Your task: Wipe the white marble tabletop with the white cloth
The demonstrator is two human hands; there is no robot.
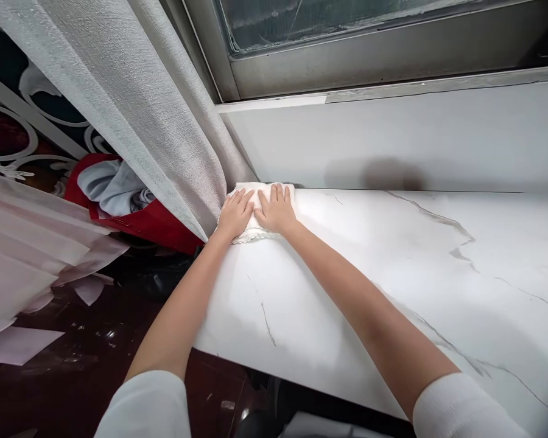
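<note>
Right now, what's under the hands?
A white cloth, pressed flat by the left hand and right hand on the marble ledge, beside the curtain. The ledge surface beneath the cloth is covered.

We note a broad white marble ledge [393,274] with thin grey veins, running under a window. The window frame [369,55] is dull grey metal, smudged; the glass pane [324,18] above it looks grimy. Between frame and ledge runs a plain white wall band [438,134], with one soft shadow patch [383,173] low on it. A grey woven curtain [155,121] hangs at left, its folds reaching the ledge corner. Behind it we see a white scrollwork screen [9,121] on dark ground and a red fabric heap [164,222]. Sheer pale pink cloth [31,249] spreads lower left. The floor [73,377] is dark, glossy, reflecting light, with a pale sheet [13,344] lying on it.
</note>
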